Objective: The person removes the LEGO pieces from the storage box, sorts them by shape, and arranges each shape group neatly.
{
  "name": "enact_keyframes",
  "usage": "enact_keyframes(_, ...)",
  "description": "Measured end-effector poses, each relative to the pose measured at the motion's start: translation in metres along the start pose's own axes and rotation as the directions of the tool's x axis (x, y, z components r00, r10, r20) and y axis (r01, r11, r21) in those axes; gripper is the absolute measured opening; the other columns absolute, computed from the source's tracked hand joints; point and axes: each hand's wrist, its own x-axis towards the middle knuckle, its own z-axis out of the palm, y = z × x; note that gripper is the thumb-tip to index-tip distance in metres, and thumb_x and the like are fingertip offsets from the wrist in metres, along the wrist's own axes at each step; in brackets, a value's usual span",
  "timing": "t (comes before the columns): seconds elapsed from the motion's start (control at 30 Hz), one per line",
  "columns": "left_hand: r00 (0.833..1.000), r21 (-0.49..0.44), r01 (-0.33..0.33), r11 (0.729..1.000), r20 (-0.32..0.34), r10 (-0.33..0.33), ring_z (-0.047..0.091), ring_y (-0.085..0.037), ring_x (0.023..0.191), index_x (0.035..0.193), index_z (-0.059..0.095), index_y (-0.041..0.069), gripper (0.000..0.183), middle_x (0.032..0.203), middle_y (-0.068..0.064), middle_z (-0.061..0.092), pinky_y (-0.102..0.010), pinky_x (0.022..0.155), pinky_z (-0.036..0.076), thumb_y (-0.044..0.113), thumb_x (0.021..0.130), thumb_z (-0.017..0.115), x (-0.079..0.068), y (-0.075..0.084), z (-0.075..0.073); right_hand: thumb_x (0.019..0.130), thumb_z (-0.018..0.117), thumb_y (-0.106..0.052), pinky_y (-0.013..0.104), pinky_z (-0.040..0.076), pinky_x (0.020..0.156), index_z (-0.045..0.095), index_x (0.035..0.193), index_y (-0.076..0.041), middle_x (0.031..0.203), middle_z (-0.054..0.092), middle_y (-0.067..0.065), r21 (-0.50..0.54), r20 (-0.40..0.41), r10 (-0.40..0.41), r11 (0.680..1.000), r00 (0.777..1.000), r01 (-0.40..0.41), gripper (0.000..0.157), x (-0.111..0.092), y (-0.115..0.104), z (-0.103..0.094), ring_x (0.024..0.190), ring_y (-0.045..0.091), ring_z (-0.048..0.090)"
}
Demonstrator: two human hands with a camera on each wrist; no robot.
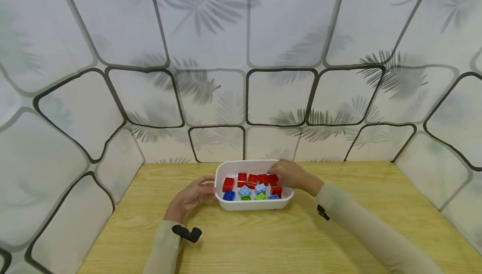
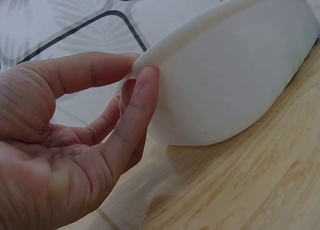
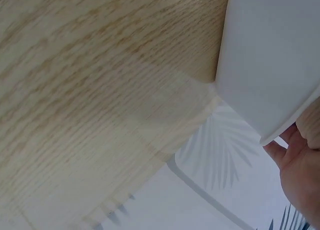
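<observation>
A white plastic tub sits on the table with several toy building bricks inside. My left hand holds the tub's left end, its thumb and a finger pinching the rim. My right hand reaches over the right end of the tub, fingers bent down inside it around a red brick. The tub's wall hides those fingertips in the right wrist view, so I cannot tell whether they grip the brick. More red bricks lie along the back.
A dark blue brick, light blue bricks and green bricks lie toward the tub's front. The wooden table ends at a patterned wall covering close behind the tub. Black wrist straps sit on both sleeves.
</observation>
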Motion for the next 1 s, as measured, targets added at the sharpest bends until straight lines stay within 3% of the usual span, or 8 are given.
enact_keyframes(0.13, 1.000, 0.013, -0.001, 1.000, -0.006, 0.001, 0.069, -0.010, 0.094, 0.146, 0.031, -0.008, 0.053, 0.114, -0.002, 0.063, -0.026, 0.087, 0.060, -0.002, 0.100, 0.056, 0.0005, 0.0009, 0.0009, 0.081, 0.084, -0.011, 0.045, 0.050, 0.102, 0.076, 0.111, -0.005, 0.106, 0.076, 0.007, -0.096, -0.005, -0.048, 0.994, 0.999, 0.048, 0.031, 0.0009, -0.0007, 0.0008, 0.102, 0.024, 0.068)
enact_keyframes(0.3, 1.000, 0.014, 0.000, 1.000, -0.013, 0.000, 0.068, -0.011, 0.094, 0.145, 0.032, -0.008, 0.051, 0.114, -0.003, 0.063, -0.026, 0.087, 0.060, -0.003, 0.100, 0.054, 0.0012, 0.0015, 0.0013, 0.081, 0.085, -0.014, 0.044, 0.051, 0.101, 0.076, 0.108, -0.006, 0.103, 0.076, 0.006, -0.142, -0.020, -0.077, 0.987, 0.997, 0.073, 0.029, 0.0005, -0.0027, 0.0016, 0.100, 0.024, 0.068)
enact_keyframes(0.73, 1.000, 0.013, -0.009, 1.000, -0.003, 0.009, 0.069, -0.012, 0.094, 0.144, 0.033, -0.008, 0.051, 0.112, -0.004, 0.066, -0.025, 0.085, 0.060, -0.003, 0.099, 0.057, 0.0020, 0.0030, -0.0003, 0.082, 0.083, -0.008, 0.042, 0.059, 0.088, 0.076, 0.107, -0.004, 0.104, 0.075, 0.011, -0.097, 0.021, -0.034, 0.995, 0.999, 0.036, 0.026, 0.0046, -0.0066, -0.0012, 0.097, 0.027, 0.070)
enact_keyframes(1.0, 1.000, 0.007, -0.003, 1.000, -0.007, 0.003, 0.069, -0.011, 0.094, 0.142, 0.036, -0.006, 0.047, 0.107, -0.001, 0.069, -0.026, 0.087, 0.060, -0.003, 0.099, 0.056, 0.0010, 0.0005, 0.0006, 0.082, 0.084, -0.010, 0.042, 0.058, 0.089, 0.075, 0.108, -0.004, 0.106, 0.074, 0.012, -0.055, 0.086, -0.009, 0.998, 0.996, 0.014, 0.029, 0.0090, -0.0056, 0.0006, 0.100, 0.028, 0.069)
